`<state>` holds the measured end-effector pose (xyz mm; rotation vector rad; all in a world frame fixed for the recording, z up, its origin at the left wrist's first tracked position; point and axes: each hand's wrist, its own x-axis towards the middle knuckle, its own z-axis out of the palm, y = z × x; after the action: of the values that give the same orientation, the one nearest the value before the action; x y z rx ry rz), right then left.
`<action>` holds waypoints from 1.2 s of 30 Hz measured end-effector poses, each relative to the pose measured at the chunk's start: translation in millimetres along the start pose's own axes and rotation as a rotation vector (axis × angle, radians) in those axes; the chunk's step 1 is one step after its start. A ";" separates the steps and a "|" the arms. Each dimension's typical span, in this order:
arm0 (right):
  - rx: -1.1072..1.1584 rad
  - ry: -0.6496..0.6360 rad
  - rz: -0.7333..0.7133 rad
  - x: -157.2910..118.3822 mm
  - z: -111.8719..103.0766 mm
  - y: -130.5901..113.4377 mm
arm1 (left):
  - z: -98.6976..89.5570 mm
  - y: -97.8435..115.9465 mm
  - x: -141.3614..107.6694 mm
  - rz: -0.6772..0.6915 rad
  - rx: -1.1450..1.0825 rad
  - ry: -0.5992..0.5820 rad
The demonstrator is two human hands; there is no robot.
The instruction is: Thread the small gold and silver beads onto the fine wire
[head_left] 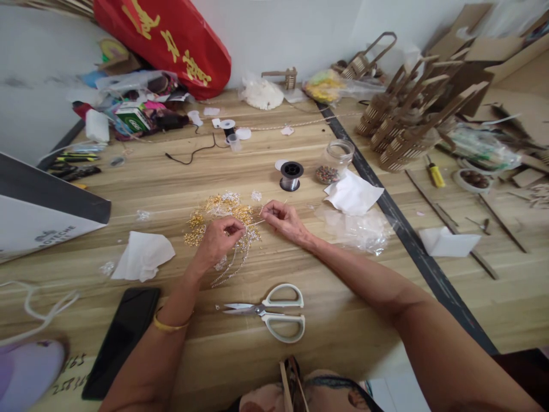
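Observation:
My left hand [222, 237] is closed in a pinch over the right part of a pile of gold and silver beads [197, 220]. My right hand [283, 219] pinches too, a short way to the right of the pile. A thin pale strand [256, 222] runs between the fingertips of both hands; its exact kind is too small to tell. Silver bead strands [231, 269] trail from the pile toward me. Below the hands lie scissors [261, 311] with white handles, blades slightly apart and pointing left.
Beyond my right hand stand a wire spool [291, 177] and a glass jar [337, 160] of beads. White paper [354, 191] and clear bags [355, 226] lie right. At left are a tissue [143, 254] and a phone [122, 340]. Small bamboo baskets [407, 126] stand back right.

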<state>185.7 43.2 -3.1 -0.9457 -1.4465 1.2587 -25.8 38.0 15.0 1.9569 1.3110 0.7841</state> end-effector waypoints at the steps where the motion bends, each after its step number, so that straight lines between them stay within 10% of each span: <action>1: 0.008 0.018 -0.005 -0.1 -0.5 -1.1 | -0.5 -0.8 0.2 -0.022 -0.039 0.004; 16: 0.051 0.065 -0.002 -0.1 -1.2 -5.9 | 4.2 2.0 0.2 -0.252 -0.495 0.124; 36: -0.156 -0.418 0.149 2.1 -8.0 -8.9 | 9.8 14.1 -2.3 -0.112 -0.523 -0.048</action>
<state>193.3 45.6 6.1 -0.9439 -1.8470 1.5358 -11.2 29.9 19.7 1.4663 1.0443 0.9095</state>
